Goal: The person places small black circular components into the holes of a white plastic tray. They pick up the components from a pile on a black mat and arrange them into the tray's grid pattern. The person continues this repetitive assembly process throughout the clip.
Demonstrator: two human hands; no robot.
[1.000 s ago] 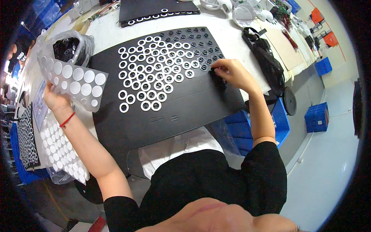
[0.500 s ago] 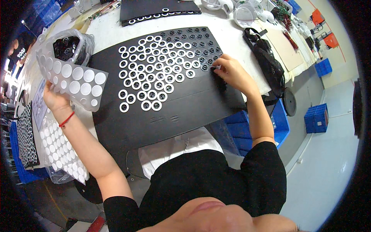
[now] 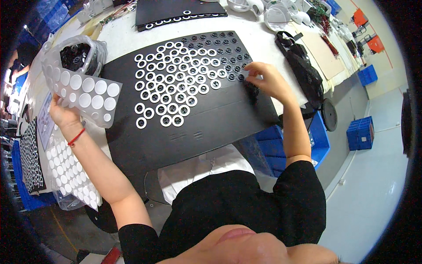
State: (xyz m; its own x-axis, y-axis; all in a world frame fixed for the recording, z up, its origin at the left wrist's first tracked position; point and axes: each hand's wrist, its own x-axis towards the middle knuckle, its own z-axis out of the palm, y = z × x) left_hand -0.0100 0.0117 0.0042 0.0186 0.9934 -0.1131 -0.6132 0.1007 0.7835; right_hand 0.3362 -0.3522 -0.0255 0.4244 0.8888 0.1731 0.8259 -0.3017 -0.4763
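Observation:
A black mat (image 3: pixel 206 127) lies on the white table, covered with rows of small black round parts, many of them topped with white rings (image 3: pixel 176 83). My right hand (image 3: pixel 263 79) rests on the mat's right side, fingertips pinched at a bare black part (image 3: pixel 239 77) beside the ringed rows. My left hand (image 3: pixel 61 115) holds up a clear sheet of round white stickers (image 3: pixel 85 94) at the mat's left edge. A red cord circles that wrist.
A clear bag of black parts (image 3: pixel 81 55) sits at the back left. More sticker sheets (image 3: pixel 66 171) lie at the left edge. A second black mat (image 3: pixel 176 11) lies behind. A black bag (image 3: pixel 301 70) rests on the right, blue crates (image 3: pixel 360 132) on the floor.
My right hand has shifted slightly left along the mat's right rows, fingertips now on another black part. My left hand and its sticker sheet have barely moved.

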